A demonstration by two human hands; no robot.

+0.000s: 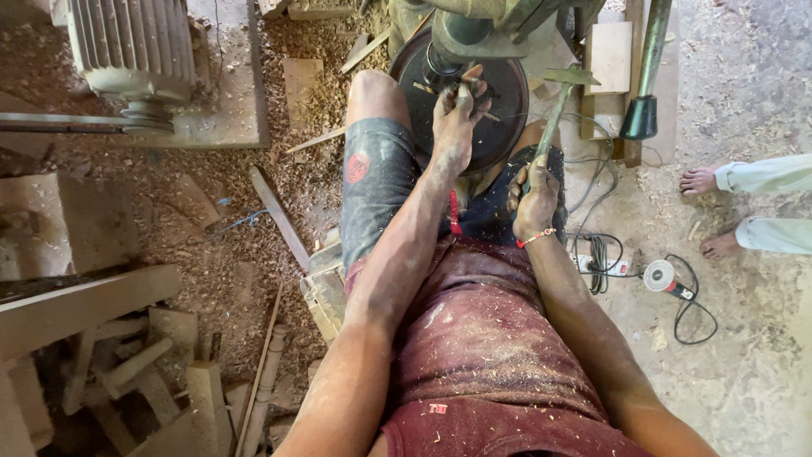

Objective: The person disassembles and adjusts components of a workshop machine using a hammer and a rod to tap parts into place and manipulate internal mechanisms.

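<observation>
Head view: left hand (457, 118) pinches a small wood piece (464, 95) against the dark round disc (463, 106), fingers closed on it. Right hand (535, 203), nearer the body, grips a hammer (554, 118), handle running up toward the disc, head just right of it.

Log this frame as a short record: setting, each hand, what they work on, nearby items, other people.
setting: woodworking floor strewn with sawdust and offcuts
left hand: reaches forward, fingers pinching a small piece against the dark round disc
right hand: gripped around the handle of a hammer, head raised near the disc
nearby: electric motor at upper left; angle grinder with cable on the floor at right; turned wooden spindle at lower left
other people: two bare feet of a person at the right edge
</observation>
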